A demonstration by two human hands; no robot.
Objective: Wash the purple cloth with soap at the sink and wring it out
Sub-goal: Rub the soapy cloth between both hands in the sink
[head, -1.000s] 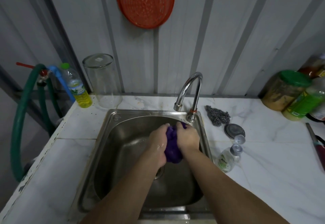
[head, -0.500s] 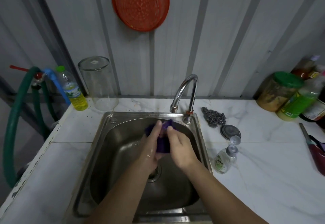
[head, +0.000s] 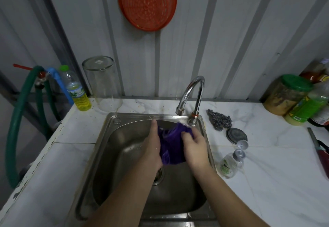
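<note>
The purple cloth (head: 170, 145) hangs bunched between both hands over the steel sink (head: 114, 137), just below and in front of the chrome tap (head: 193, 91). My left hand (head: 153, 146) presses flat against the cloth's left side, fingers pointing away from me. My right hand (head: 195, 146) grips its right side. No water runs from the tap. A small clear soap bottle (head: 228, 166) lies on its side on the counter right of the sink.
A steel scourer (head: 220, 121) and a round metal lid (head: 236, 135) lie right of the tap. Jars and bottles (head: 288, 95) crowd the back right corner. An upturned glass jar (head: 103, 84), a yellow-liquid bottle (head: 78, 93) and a green hose (head: 16, 120) are at the left.
The cloth was squeezed tight between both fists, then lifted toward the tap. Now it hangs longer and looser, with the hands slightly further apart.
</note>
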